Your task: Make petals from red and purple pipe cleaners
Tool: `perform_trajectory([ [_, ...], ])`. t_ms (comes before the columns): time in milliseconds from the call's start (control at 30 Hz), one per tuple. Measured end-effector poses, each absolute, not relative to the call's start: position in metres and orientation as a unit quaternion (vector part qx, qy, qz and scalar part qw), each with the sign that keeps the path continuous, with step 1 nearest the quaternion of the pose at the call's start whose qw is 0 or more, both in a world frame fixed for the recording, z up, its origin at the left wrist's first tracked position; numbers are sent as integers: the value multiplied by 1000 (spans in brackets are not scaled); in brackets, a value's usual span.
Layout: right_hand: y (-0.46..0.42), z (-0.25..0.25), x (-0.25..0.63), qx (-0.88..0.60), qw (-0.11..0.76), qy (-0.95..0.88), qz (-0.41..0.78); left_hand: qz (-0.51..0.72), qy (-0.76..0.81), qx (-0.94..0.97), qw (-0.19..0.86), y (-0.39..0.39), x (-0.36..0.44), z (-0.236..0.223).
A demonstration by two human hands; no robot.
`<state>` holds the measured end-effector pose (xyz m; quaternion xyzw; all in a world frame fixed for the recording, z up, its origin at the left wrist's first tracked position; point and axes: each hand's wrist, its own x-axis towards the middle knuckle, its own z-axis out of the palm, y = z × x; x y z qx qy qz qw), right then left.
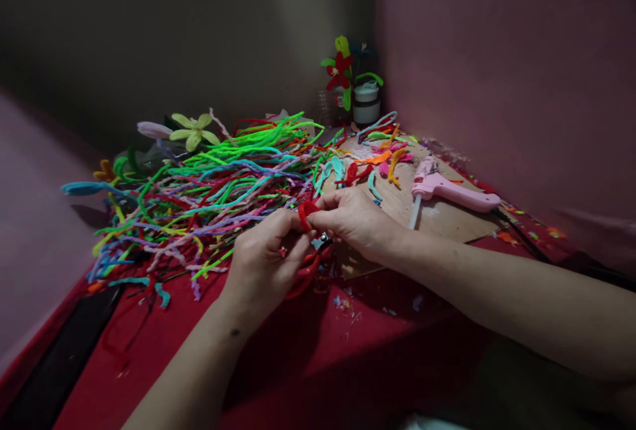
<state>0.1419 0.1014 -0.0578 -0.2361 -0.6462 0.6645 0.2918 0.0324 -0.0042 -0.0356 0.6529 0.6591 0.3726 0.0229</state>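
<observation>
A short red pipe cleaner, bent into a loop, is pinched between my two hands. My left hand grips its near side with thumb and forefinger. On the other side my right hand holds it between thumb and fingertips. Beneath the hands lies a pair of red-handled pliers or scissors, partly hidden, so I cannot tell which. Just behind my left hand spreads a large heap of fuzzy pipe cleaners in green, purple, red, pink and blue.
A pink glue gun rests on a brown board at the right, its cord trailing right. Bent coloured pieces lie on the board. Fuzzy flowers stand by a white jar at the back. Scraps litter the red cloth.
</observation>
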Motion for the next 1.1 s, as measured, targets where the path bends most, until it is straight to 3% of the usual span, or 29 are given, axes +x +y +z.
perform_trajectory([
  [100,102,-60,142,-227,284,-639,678,355,633,688,-19,-2,34,-36],
  [167,102,-61,142,-205,279,-623,702,377,638,671,9,-2,33,-34],
  [333,103,-60,140,-160,266,-525,792,488,644,515,286,-2,30,-29],
  [433,103,-57,140,-161,292,-487,807,524,613,453,380,1,33,-30],
  [667,104,-56,140,-165,302,-444,827,551,623,445,333,7,45,-40],
  [833,106,-53,141,-164,326,-414,834,443,649,433,443,5,40,-34],
  [967,107,-51,142,-170,327,-415,832,379,671,429,471,2,33,-27],
  [1100,107,-52,142,-167,325,-440,820,410,640,424,493,-1,28,-26],
])
